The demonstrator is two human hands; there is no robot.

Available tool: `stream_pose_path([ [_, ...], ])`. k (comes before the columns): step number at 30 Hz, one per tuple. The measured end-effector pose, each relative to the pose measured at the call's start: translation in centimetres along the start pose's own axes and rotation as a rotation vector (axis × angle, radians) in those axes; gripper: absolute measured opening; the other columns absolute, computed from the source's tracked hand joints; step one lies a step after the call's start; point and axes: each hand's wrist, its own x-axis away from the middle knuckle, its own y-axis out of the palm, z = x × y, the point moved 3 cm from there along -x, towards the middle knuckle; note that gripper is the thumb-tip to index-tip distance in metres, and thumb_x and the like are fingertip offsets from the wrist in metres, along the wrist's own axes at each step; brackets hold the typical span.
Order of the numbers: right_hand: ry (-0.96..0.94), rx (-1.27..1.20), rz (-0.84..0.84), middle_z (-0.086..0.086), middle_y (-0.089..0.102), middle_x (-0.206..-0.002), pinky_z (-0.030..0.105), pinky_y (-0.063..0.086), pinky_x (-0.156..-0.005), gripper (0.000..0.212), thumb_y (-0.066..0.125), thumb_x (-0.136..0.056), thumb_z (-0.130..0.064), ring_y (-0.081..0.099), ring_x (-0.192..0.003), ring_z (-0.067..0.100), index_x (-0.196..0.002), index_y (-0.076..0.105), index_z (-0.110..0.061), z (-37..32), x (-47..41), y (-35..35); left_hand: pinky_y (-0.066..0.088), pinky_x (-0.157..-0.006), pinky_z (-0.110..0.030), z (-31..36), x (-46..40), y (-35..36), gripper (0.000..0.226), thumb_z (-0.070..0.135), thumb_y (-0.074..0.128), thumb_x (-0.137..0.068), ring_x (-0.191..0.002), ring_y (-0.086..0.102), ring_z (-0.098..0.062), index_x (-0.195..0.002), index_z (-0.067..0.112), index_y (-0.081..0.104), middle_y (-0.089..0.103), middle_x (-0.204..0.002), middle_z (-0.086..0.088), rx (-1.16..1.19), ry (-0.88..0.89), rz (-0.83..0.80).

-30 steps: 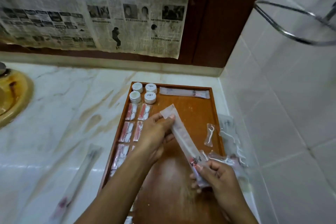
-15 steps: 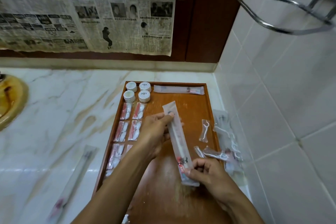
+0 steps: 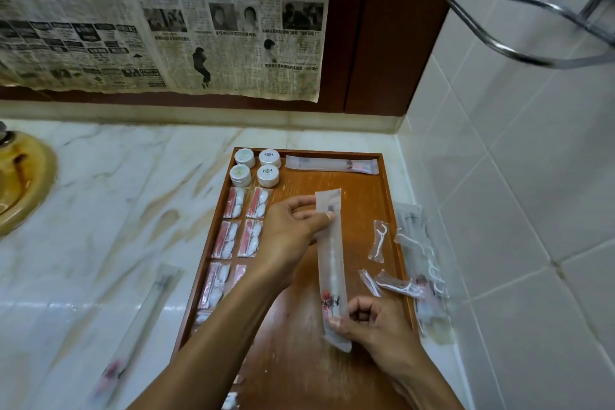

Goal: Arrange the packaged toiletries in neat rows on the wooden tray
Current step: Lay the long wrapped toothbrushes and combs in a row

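A wooden tray (image 3: 359, 196) lies on the marble counter against the tiled wall. My left hand (image 3: 293, 236) pinches the far end of a long packaged toothbrush (image 3: 331, 263), and my right hand (image 3: 369, 326) pinches its near end, holding it lengthwise over the tray's middle. Several round white jars (image 3: 258, 166) stand in the tray's far left corner. Below them run two columns of red-and-white cotton swab packets (image 3: 239, 226). Another packaged toothbrush (image 3: 332, 165) lies along the far edge. Floss pick packets (image 3: 379, 241) lie loose at the tray's right side.
A third packaged toothbrush (image 3: 139, 323) lies on the counter left of the tray. More floss and clear packets (image 3: 422, 263) are piled between tray and tiled wall. A yellow basin (image 3: 20, 183) is at far left. A metal towel ring (image 3: 519, 33) juts from the wall.
The toothbrush packet has swung from a diagonal to nearly straight along the tray's length, with both hands keeping hold of its ends. The camera has shifted slightly.
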Motion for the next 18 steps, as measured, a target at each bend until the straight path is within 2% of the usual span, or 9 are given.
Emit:
stream_pose_path([
  [3, -0.012, 0.023, -0.001, 0.009, 0.07, -0.07, 0.023, 0.049, -0.063, 0.016, 0.079, -0.074, -0.006, 0.063, -0.066, 0.013, -0.076, 0.068, 0.006, -0.1, 0.1, -0.01, 0.054, -0.059, -0.022, -0.13, -0.06, 0.44, 0.036, 0.01, 0.077, -0.078, -0.08, 0.073, -0.013, -0.108, 0.022, 0.061, 0.075, -0.083, 0.001, -0.043, 0.01, -0.045],
  [7, -0.029, 0.073, 0.019, 0.014, 0.068, -0.072, 0.026, 0.05, -0.064, 0.019, 0.081, -0.074, -0.008, 0.06, -0.065, 0.016, -0.077, 0.068, 0.006, -0.07, -0.02, -0.06, 0.058, -0.073, -0.039, -0.68, -0.45, 0.51, 0.031, 0.012, 0.082, -0.073, -0.079, 0.073, -0.019, -0.097, 0.023, 0.066, 0.075, -0.082, -0.001, -0.123, 0.056, 0.009],
  [9, -0.044, 0.097, 0.035, 0.017, 0.068, -0.074, 0.027, 0.049, -0.065, 0.018, 0.081, -0.073, -0.009, 0.059, -0.065, 0.015, -0.077, 0.069, 0.003, -0.04, -0.07, -0.09, 0.059, -0.073, -0.039, -0.83, -0.6, 0.34, 0.026, 0.013, 0.083, -0.072, -0.077, 0.073, -0.018, -0.091, 0.023, 0.067, 0.075, -0.081, 0.0, -0.163, 0.082, 0.043],
  [13, -0.057, 0.083, 0.055, 0.007, 0.069, -0.072, 0.023, 0.049, -0.064, 0.01, 0.079, -0.074, -0.005, 0.06, -0.065, 0.011, -0.079, 0.071, 0.0, 0.14, -0.16, -0.03, 0.059, -0.069, -0.035, -0.7, -0.69, 0.04, 0.026, 0.011, 0.083, -0.071, -0.074, 0.072, -0.016, -0.089, 0.02, 0.067, 0.074, -0.08, -0.001, -0.198, 0.098, 0.107],
  [16, -0.047, 0.013, 0.015, 0.011, 0.072, -0.077, 0.024, 0.051, -0.066, 0.011, 0.078, -0.076, -0.002, 0.064, -0.07, 0.015, -0.082, 0.071, 0.004, 0.09, -0.1, 0.18, 0.057, -0.073, -0.037, -0.52, -0.93, 0.1, 0.032, 0.004, 0.078, -0.074, -0.081, 0.072, -0.02, -0.103, 0.01, 0.063, 0.074, -0.094, -0.008, -0.028, -0.037, 0.0],
  [18, -0.031, -0.013, -0.049, 0.01, 0.073, -0.078, 0.022, 0.051, -0.067, 0.01, 0.074, -0.078, 0.003, 0.066, -0.072, 0.015, -0.086, 0.07, 0.008, -0.15, 0.06, 0.49, 0.052, -0.091, -0.046, -0.57, -0.89, 0.31, 0.036, 0.008, 0.071, -0.08, -0.1, 0.067, -0.024, -0.114, 0.005, 0.059, 0.068, -0.113, -0.016, 0.271, -0.185, -0.212],
])
